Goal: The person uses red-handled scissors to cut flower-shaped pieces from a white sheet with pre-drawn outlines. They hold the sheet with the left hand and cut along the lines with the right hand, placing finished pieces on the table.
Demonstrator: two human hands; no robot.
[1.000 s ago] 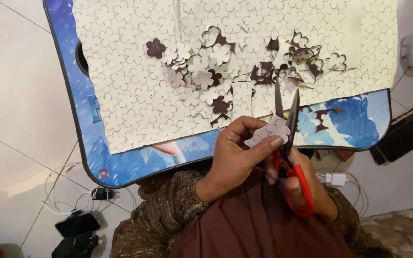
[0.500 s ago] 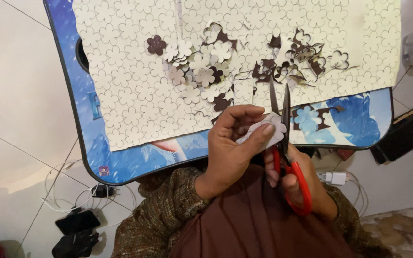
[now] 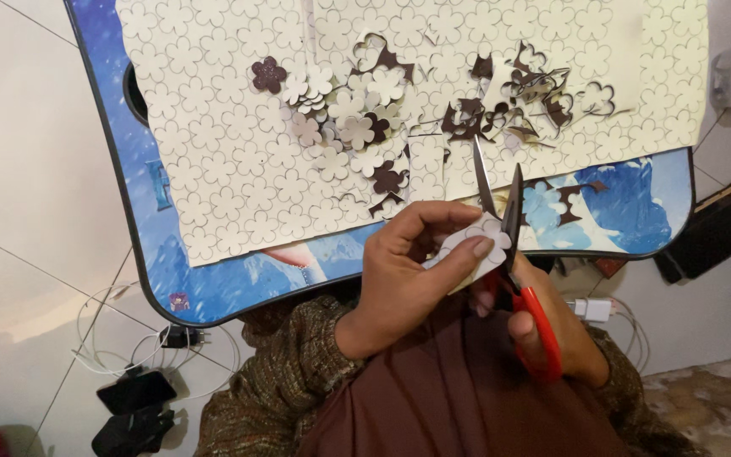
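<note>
While the left hand pinches one paper flower, the right hand holds one pair of scissors.

You get even, soft indoor light, bright on the pale flower-patterned sheet, which washes out slightly toward the top edge. Shadows stay faint: a soft one lies under your left hand and along the lap table's near rim. The scissors' blades show a mild sheen. Focus holds at centre; the corners soften, and straight edges bow slightly outward.
</note>
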